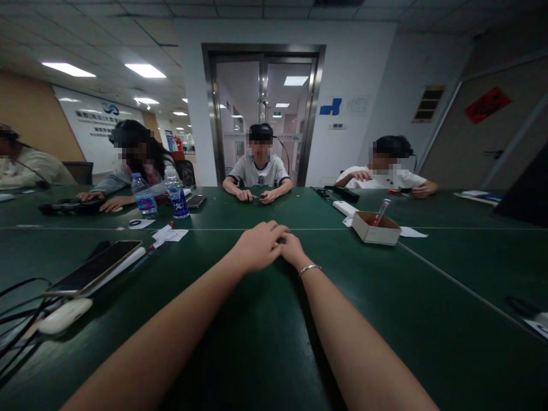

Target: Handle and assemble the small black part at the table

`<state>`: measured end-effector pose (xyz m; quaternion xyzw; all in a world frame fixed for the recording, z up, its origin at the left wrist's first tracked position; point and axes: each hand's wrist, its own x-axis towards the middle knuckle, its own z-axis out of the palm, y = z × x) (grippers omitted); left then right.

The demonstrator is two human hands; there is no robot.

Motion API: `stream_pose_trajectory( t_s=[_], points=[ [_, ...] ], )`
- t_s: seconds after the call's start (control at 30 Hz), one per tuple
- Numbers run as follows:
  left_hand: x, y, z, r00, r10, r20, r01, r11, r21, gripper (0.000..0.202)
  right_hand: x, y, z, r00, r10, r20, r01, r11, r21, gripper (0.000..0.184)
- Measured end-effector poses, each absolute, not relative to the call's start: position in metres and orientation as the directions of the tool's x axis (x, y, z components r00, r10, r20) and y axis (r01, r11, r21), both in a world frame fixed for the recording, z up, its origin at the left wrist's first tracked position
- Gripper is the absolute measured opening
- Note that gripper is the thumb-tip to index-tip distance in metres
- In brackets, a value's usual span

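Both my arms stretch forward over the dark green table (265,342). My left hand (258,245) is curled with its fingers bent down, meeting my right hand (292,249) at the fingertips near the table's middle. The right wrist wears a thin silver bracelet (309,268). Both hands have closed fingers pressed together; whatever lies between them is hidden. Nearest to them are white paper slips (170,234) on the left and a small cardboard box (377,227) on the right.
A phone (94,266) lies on a white case at left, with black cables (21,311) and a white mouse-like object (64,315). Two water bottles (160,197) stand at far left. Several people sit around the far side. A red-tipped tube (382,211) leans in the box.
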<state>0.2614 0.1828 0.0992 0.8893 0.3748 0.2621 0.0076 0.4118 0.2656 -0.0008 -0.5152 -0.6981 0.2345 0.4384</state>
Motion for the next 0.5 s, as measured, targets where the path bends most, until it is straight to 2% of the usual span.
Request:
stream_pose_trajectory(
  t_s=[0.07, 0.17, 0.37, 0.5],
  points=[
    [0.268, 0.220, 0.079, 0.385, 0.804, 0.454, 0.761, -0.554, 0.337, 0.040, 0.411, 0.264, 0.002, -0.075, 0.919, 0.387, 0.566, 0.359, -0.742, 0.015],
    [0.274, 0.252, 0.053, 0.249, 0.879, 0.406, 0.752, -0.440, 0.491, 0.037, 0.411, 0.265, 0.005, -0.086, 0.909, 0.408, 0.640, 0.364, -0.677, 0.016],
    [0.268, 0.263, 0.012, 0.250, 0.856, 0.453, 0.514, -0.514, 0.687, 0.021, 0.411, 0.266, 0.005, -0.126, 0.904, 0.408, 0.725, 0.365, -0.585, 0.019],
    [0.257, 0.261, 0.004, 0.215, 0.920, 0.327, 0.378, -0.387, 0.841, 0.014, 0.411, 0.263, 0.005, -0.146, 0.902, 0.406, 0.755, 0.367, -0.543, 0.018]
  ],
)
